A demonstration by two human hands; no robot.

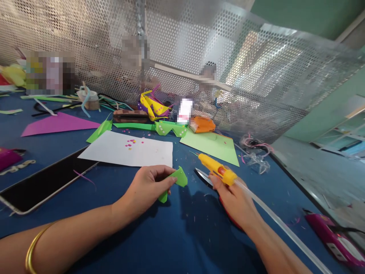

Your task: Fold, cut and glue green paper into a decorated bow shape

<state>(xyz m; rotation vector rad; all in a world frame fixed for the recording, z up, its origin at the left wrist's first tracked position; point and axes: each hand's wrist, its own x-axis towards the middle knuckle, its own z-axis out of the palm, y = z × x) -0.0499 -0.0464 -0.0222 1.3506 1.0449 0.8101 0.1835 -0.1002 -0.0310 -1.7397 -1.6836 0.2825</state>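
Note:
My left hand (152, 182) pinches a small folded piece of bright green paper (181, 177) between thumb and fingers, with part of it showing below the fingers. My right hand (236, 198) is closed on a small yellow glue gun (213, 165), its nozzle pointing up and left. A long clear glue stick (273, 213) runs out of the gun's back, over my forearm. Beneath the right hand is a pair of scissors (203, 177); the blades and a bit of red handle show, the rest is hidden. Beyond my hands are green paper glasses (171, 128) dotted with small squares.
A white sheet (137, 148) with pink bits, a light green sheet (213, 144) and a purple sheet (61, 125) lie on the blue table. A black-screened tablet (48, 179) is at left, a magenta power strip (332, 236) at right. Perforated metal mesh (182, 38) stands behind.

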